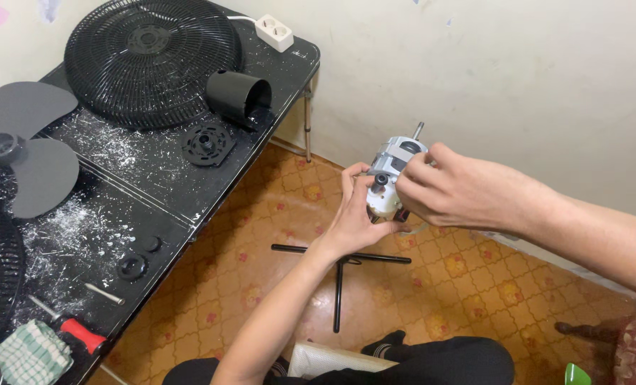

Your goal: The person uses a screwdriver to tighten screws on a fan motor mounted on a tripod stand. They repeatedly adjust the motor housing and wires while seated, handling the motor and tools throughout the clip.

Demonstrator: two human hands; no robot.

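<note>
Grey-and-white fan motor with a short metal shaft sticking up from its far end is held in mid-air over the patterned orange floor, right of the black desk. The left hand cups the motor from below and from the left, its grip wrapped around the white lower housing. The right hand comes in from the right, its grip pressed on the motor's upper grey part, fingertips pinching near the top.

Nearest on the desk lie a green-checked cloth and a red-handled screwdriver, with a small metal pin just beyond. Farther along sit a round black plastic knob and a smaller black cap. A grey three-bladed fan propeller lies at the left edge. Beyond it, a black slotted disc, a black cylindrical cover and a round black wire fan guard sit at the far end, with a white power strip at the far corner. On the floor under the hands lies a black crossed stand.
</note>
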